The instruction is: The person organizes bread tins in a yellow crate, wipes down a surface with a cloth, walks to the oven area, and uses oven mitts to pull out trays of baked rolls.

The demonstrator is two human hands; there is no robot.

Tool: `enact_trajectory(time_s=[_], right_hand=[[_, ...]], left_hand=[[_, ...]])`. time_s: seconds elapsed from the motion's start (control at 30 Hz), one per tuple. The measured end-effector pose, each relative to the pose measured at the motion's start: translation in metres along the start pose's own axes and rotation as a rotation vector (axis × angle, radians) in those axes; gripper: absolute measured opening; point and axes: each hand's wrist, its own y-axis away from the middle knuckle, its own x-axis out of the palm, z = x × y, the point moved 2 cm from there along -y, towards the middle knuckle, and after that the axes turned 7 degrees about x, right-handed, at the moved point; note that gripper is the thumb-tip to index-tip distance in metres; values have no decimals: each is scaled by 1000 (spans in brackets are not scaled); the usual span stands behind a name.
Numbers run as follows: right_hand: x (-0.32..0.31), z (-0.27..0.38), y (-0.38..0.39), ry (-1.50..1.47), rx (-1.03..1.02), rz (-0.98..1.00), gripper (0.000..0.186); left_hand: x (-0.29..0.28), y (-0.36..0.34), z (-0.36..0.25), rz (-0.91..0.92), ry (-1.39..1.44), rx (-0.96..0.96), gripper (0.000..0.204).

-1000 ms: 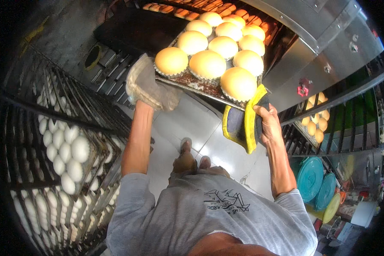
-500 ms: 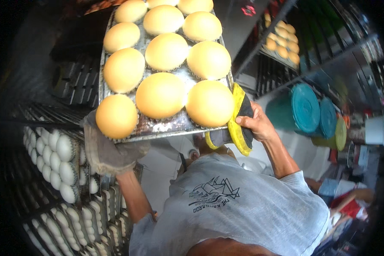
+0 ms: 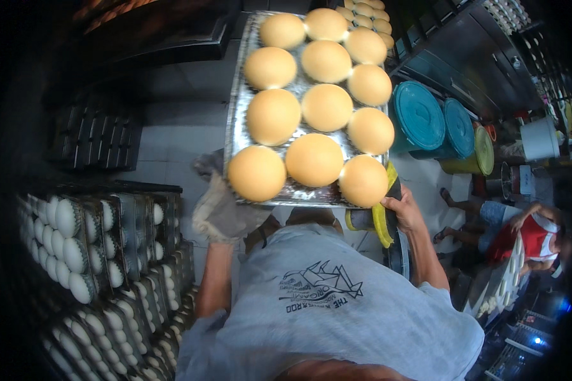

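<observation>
A metal baking tray [image 3: 311,195] with rows of several round golden buns [image 3: 314,160] is held out in front of my body. My left hand [image 3: 229,209], inside a worn grey oven mitt, is closed on the tray's near left corner; the mitt hides its fingers. At the near right corner my right hand [image 3: 405,213] grips the tray through a dark pot holder [image 3: 382,222] with yellow edging. The thumb shows on top of that cloth, while the other fingers are mostly hidden.
Trays of pale dough rounds [image 3: 73,254] stand stacked at the left. A dark oven [image 3: 165,47] is at the far left. More buns [image 3: 370,14] sit beyond the tray. Lidded teal bins [image 3: 419,114] and a yellow bin [image 3: 483,152] line the right, near another person [image 3: 534,235] in red.
The tray, with both hands on it, has shifted to the right in view. The background has swung, bringing the floor, oven and the other person further into sight. Both grips look unchanged.
</observation>
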Motion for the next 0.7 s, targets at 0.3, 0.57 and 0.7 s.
enact_trajectory(time_s=[0.3,0.57,0.7], right_hand=[[-121,-49,-39,-92,37,-128,46],[-193,-45,-120,-56,106,-104,42],[-207,-26,-150,-52,117,-47,41]], left_hand=[[150,-79,45,180,164,14,42],[219,-129,75,118,171,-4,41],[235,-141,82,88,123,-13,41]])
